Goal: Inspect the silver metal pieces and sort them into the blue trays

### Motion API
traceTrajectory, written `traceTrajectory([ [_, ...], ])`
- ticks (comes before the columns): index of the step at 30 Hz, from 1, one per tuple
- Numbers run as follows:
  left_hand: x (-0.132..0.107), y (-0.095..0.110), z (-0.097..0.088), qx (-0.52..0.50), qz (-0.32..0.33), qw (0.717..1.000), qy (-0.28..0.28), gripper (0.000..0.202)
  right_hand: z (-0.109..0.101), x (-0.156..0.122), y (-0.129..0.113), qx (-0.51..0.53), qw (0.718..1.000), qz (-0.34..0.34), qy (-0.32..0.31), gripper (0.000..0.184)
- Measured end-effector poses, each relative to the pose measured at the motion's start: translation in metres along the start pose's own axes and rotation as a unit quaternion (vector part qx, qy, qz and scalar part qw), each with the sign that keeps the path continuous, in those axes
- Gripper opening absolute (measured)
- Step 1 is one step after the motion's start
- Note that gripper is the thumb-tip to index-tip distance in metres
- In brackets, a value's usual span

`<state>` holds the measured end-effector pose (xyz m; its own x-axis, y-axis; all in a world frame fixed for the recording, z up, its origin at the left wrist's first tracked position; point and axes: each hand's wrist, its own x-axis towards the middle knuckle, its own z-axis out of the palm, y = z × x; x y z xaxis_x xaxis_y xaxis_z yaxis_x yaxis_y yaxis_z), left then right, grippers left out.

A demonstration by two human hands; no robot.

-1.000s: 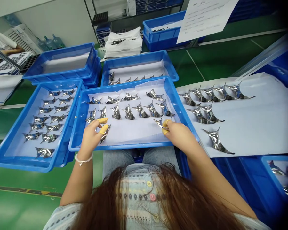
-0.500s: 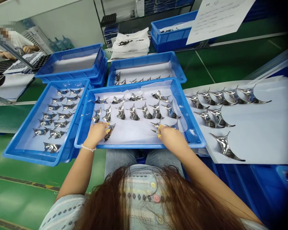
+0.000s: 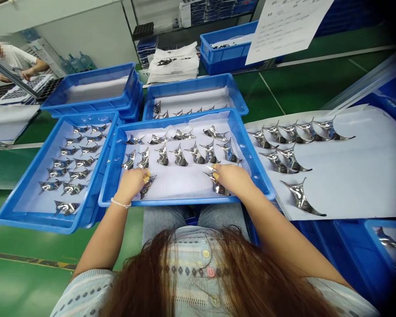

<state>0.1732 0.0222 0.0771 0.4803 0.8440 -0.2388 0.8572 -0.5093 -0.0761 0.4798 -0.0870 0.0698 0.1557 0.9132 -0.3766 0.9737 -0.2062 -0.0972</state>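
In front of me lies a blue tray [image 3: 185,202] lined with white sheet and holding rows of shiny, curved metal parts with pointed tips, such as one part [image 3: 179,155] in the middle row. My left hand [image 3: 133,184] is closed at the tray's front left, its fingertips pinching the edge of a metal part [image 3: 148,187]. My right hand [image 3: 232,179] is closed at the front right around a thin pointed tool [image 3: 211,168], of which only the tip shows. Just under its fingers is another metal part [image 3: 219,187]. Yellow covers sit on some fingertips.
A second blue tray [image 3: 73,226] of similar parts stands on the left. More metal parts [image 3: 298,196] lie on white sheets [image 3: 350,185] at right. Behind are stacked blue trays [image 3: 89,105] and another part-filled tray [image 3: 198,79]. A person [image 3: 18,61] works at far left.
My right hand has risen slightly, and the tool's tip points more upward. The metal part beneath it shows more fully, nearer the tray's front. The left hand keeps its place. The view has shifted slightly.
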Motion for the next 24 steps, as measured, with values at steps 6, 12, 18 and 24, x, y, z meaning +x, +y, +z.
traceTrajectory([
  [6, -0.011, 0.002, -0.023, -0.053, 0.011, 0.995, 0.084, 0.019, -0.003, 0.003, 0.003, 0.005, 1.0, -0.003, 0.008, 0.03],
  [12, -0.032, 0.028, -0.046, -0.182, 0.155, 0.925, 0.294, 0.014, -0.014, -0.028, -0.022, 0.238, 0.949, -0.14, 0.154, 0.029],
  [18, -0.044, 0.07, -0.07, -0.302, 0.269, 0.856, 0.322, 0.012, -0.012, -0.044, -0.048, 0.619, 0.736, -0.237, 0.138, 0.033],
  [24, -0.038, 0.089, -0.065, -0.604, 0.297, 0.695, 0.255, 0.031, 0.007, -0.041, -0.057, 0.753, 0.607, -0.253, -0.02, 0.054],
])
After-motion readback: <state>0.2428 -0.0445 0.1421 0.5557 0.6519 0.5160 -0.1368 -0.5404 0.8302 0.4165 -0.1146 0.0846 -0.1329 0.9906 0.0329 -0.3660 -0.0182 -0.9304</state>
